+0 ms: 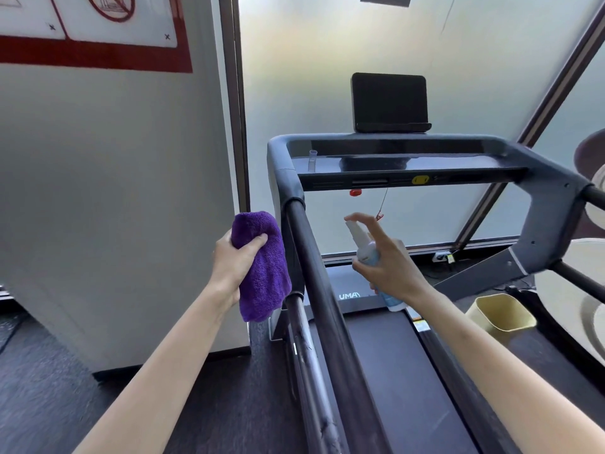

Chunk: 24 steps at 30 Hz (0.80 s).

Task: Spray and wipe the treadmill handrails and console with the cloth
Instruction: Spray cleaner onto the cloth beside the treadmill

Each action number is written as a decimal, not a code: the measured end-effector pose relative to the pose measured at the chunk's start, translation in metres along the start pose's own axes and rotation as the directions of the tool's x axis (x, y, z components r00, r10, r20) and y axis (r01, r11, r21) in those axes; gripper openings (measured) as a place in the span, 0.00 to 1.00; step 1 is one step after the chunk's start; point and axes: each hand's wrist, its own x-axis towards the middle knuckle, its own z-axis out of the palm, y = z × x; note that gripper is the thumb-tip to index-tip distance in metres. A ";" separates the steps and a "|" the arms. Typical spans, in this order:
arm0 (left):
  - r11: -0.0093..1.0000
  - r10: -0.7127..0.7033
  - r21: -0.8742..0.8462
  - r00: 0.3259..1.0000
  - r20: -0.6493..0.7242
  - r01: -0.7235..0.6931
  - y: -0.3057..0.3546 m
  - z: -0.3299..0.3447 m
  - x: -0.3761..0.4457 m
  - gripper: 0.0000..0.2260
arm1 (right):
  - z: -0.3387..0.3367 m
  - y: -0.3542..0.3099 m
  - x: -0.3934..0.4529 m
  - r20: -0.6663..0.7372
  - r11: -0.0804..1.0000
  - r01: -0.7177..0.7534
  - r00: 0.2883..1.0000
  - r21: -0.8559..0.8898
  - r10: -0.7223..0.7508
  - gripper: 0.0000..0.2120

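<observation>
My left hand point(234, 262) has its fingers and thumb wrapped around the bunched purple cloth point(262, 267), holding it upright just to the left of the left handrail point(322, 290); the cloth's right edge looks to be touching or almost touching the upright post of that rail, and I cannot tell which. My right hand point(388, 263) grips the small spray bottle point(368, 253) just to the right of the same handrail, with the index finger stretched over the white nozzle top and the other fingers curled around the pale blue body. The nozzle tilts toward the rail. The bottle's lower end shows below my wrist.

From there the left handrail runs down toward me as a dark padded bar, with a thinner metal bar beneath it. Up beyond the handrail it joins the grey frame of the console point(409, 165), whose glossy dark panel spans across to the right handrail point(592, 194) at the far side. A small clear cup point(312, 157) stands on the console's near-left corner, a yellow button point(420, 180) sits on its front edge, and a red safety clip point(379, 216) hangs on a cord below it, close above my right fingertip. A black screen point(389, 103) stands on top of the console against the frosted window.

To the right of the left handrail lies the dark running belt point(393, 371), and beyond the belt's far edge a pale yellow bin point(502, 314) stands on the floor.
</observation>
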 end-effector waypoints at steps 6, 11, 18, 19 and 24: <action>1.000 0.018 0.010 1.000 -0.009 -0.018 0.001 -0.002 -0.016 0.06 | 0.003 -0.005 -0.012 -0.137 0.999 -0.015 0.990 -0.034 0.010 0.31; 1.000 0.019 0.022 0.999 -0.034 -0.019 0.000 -0.007 -0.028 0.07 | -0.003 -0.009 -0.023 -0.091 0.998 -0.028 0.996 -0.048 0.023 0.32; 0.999 0.024 0.023 0.999 -0.043 -0.023 -0.004 -0.012 -0.048 0.08 | -0.008 -0.011 -0.067 -0.051 0.998 -0.015 0.998 0.065 0.019 0.37; 1.000 0.021 0.024 0.999 -0.042 -0.020 -0.004 -0.011 -0.051 0.08 | -0.007 -0.010 -0.073 -0.046 0.997 -0.022 0.999 0.072 0.025 0.37; 0.999 0.027 0.029 0.998 -0.058 -0.025 -0.002 -0.014 -0.064 0.09 | -0.007 -0.007 -0.085 -0.091 1.000 -0.014 0.996 0.025 0.016 0.34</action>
